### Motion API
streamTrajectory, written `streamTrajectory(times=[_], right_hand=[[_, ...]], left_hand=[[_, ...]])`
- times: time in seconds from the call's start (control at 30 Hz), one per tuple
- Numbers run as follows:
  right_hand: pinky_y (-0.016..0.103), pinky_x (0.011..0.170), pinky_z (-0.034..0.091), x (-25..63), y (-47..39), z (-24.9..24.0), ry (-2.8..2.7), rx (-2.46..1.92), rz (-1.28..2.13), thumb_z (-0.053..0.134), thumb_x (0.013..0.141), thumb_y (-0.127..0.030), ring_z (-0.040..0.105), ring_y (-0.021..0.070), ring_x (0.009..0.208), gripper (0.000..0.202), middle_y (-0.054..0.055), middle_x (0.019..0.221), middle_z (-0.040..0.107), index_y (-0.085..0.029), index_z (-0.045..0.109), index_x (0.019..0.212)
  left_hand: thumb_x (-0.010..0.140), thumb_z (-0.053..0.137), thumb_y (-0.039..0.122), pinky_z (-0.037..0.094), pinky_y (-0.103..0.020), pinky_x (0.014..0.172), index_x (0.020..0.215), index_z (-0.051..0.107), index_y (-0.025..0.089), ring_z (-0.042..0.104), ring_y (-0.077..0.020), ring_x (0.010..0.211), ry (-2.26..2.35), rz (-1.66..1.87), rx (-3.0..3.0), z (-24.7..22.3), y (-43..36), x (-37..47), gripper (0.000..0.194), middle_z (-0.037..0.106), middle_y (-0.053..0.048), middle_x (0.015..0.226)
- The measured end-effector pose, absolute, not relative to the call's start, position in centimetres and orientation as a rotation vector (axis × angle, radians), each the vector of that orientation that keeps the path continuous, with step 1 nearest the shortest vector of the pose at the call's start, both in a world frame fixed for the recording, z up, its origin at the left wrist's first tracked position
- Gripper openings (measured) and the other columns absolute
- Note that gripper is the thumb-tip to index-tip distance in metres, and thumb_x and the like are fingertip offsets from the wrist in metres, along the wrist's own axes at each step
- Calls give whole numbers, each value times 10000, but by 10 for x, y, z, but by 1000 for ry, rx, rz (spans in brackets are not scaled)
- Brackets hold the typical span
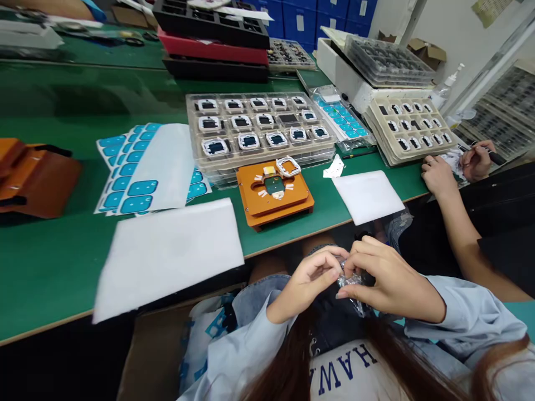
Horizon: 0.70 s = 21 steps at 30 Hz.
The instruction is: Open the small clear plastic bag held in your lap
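Below the table's front edge, close to my body, my left hand (311,281) and my right hand (382,275) meet fingertip to fingertip. Both pinch a small crinkled piece of clear plastic wrap (353,281); whether anything lies inside it is hidden by the fingers. On the table just beyond them stands an orange fixture block (263,206). A dark green plate (274,185) sits in its recess, and a white watch-case frame (288,166) rests at its back right corner.
White foam sheets (171,250) (368,195) flank the fixture. Blue-sticker sheets (140,172) lie left, beside a clear tray (261,156) of watch cases. Another tray (409,125) stands right, near a co-worker's hands (441,175). Stacked black trays (213,25) are behind; an orange block (50,178) is far left.
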State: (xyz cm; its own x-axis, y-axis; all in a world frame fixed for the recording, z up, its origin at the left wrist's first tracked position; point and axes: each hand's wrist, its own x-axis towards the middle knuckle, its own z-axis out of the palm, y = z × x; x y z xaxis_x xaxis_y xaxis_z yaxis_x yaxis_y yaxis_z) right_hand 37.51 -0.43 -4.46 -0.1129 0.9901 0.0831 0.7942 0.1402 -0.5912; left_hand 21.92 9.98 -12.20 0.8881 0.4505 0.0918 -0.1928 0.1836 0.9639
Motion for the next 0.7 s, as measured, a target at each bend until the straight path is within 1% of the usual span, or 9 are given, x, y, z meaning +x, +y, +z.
streamTrajectory(times=[0.1, 0.2, 0.3, 0.37, 0.43, 0.53, 0.63, 0.7], right_hand=[[229, 693, 266, 377, -3, -41, -1988, -1719, 624, 716, 859, -362, 392, 111, 793, 267, 18, 847, 549, -127, 596, 818], [225, 698, 279, 378, -1, -39, -1982, -1688, 686, 700, 876, -309, 409, 100, 796, 210, 12, 825, 542, -129, 616, 809], [223, 704, 300, 376, 0, -42, -1935, -1629, 688, 646, 917, -253, 421, 90, 789, 150, 12, 820, 543, -138, 643, 822], [224, 704, 312, 373, 0, -46, -1909, -1571, 634, 613, 935, -218, 422, 87, 784, 134, 17, 822, 545, -136, 648, 835], [228, 704, 311, 370, 0, -50, -1915, -1490, 562, 579, 946, -174, 418, 85, 780, 123, 23, 819, 543, -123, 634, 849], [251, 709, 273, 365, -1, -53, -2002, -1395, 449, 507, 964, -123, 393, 94, 777, 139, 32, 828, 542, -112, 603, 865], [267, 701, 222, 364, -1, -53, -2117, -1364, 354, 467, 969, -110, 348, 108, 769, 150, 38, 830, 528, -112, 586, 879], [267, 697, 208, 366, 0, -53, -2187, -1315, 328, 440, 968, -100, 325, 116, 769, 159, 43, 813, 506, -109, 574, 881]], left_hand=[[869, 627, 522, 440, -316, 925, 706, 558, 130, 591, -215, 1035, 278, 385, 1312, -110, 101, 219, 430, 616, -133, 1139], [856, 628, 541, 456, -294, 853, 695, 571, 123, 605, -196, 967, 295, 328, 1346, -100, 106, 217, 452, 624, -134, 1141], [865, 617, 531, 444, -285, 874, 696, 580, 125, 597, -194, 1007, 320, 302, 1339, -97, 110, 214, 441, 634, -125, 1140], [868, 612, 523, 436, -292, 904, 692, 569, 131, 592, -199, 1029, 344, 311, 1324, -97, 110, 213, 432, 643, -119, 1118], [876, 602, 508, 439, -294, 895, 685, 548, 136, 593, -199, 1014, 368, 331, 1338, -98, 110, 211, 421, 649, -117, 1089], [898, 568, 439, 443, -277, 850, 670, 525, 141, 598, -189, 975, 371, 347, 1412, -100, 107, 210, 378, 651, -116, 1054], [910, 532, 366, 438, -265, 828, 670, 520, 144, 600, -180, 942, 368, 371, 1499, -98, 104, 209, 326, 651, -114, 1025], [915, 520, 349, 436, -264, 817, 682, 516, 147, 599, -180, 930, 378, 389, 1535, -96, 102, 209, 308, 650, -112, 1010]])
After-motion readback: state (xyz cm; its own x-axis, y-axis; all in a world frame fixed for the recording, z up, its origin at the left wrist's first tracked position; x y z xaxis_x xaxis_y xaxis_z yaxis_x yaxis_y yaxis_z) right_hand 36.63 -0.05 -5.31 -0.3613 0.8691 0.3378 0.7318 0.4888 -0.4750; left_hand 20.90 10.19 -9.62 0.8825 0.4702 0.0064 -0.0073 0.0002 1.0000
